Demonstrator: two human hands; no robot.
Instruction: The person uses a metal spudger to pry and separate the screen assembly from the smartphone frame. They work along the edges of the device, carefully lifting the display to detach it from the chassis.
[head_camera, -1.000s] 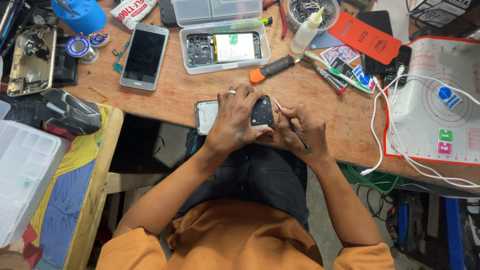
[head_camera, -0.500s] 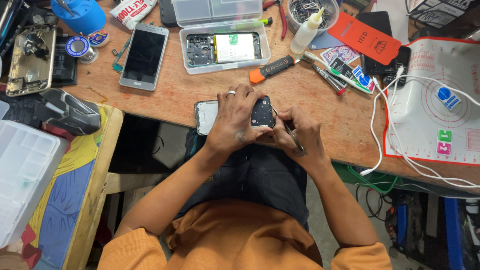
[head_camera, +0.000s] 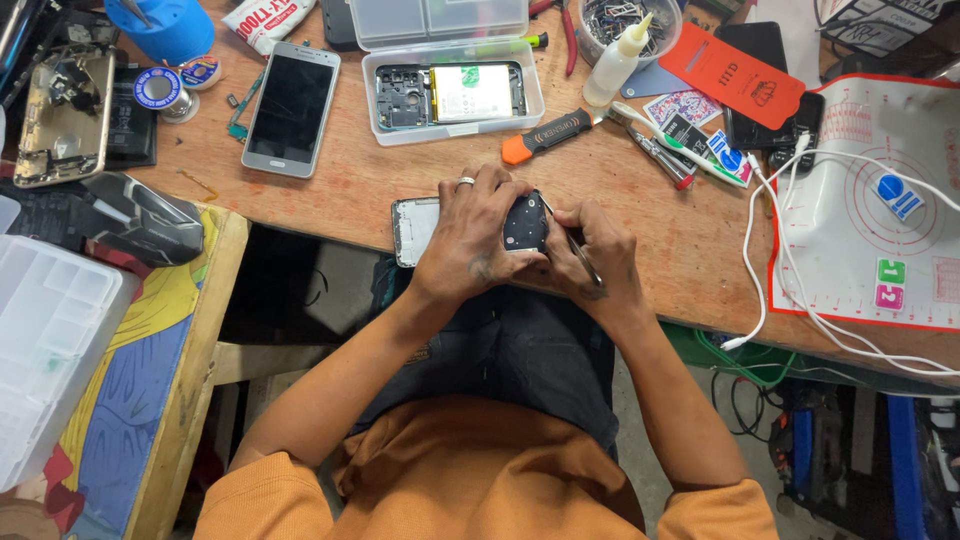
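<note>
My left hand, a ring on one finger, grips a small black rounded device at the near edge of the wooden table. Pressed close on the right, my right hand holds a thin metal tool whose tip touches the device's right side. A silver phone frame lies flat under my left hand, mostly hidden by the fingers.
Behind the hands lie an orange-handled screwdriver, a clear box with an opened phone, a silver smartphone, a glue bottle and a red card. A white mat with cables is right; a plastic organiser left.
The thin tool in my right hand has shifted slightly against the device; both hands stay at the same spot on the table edge.
</note>
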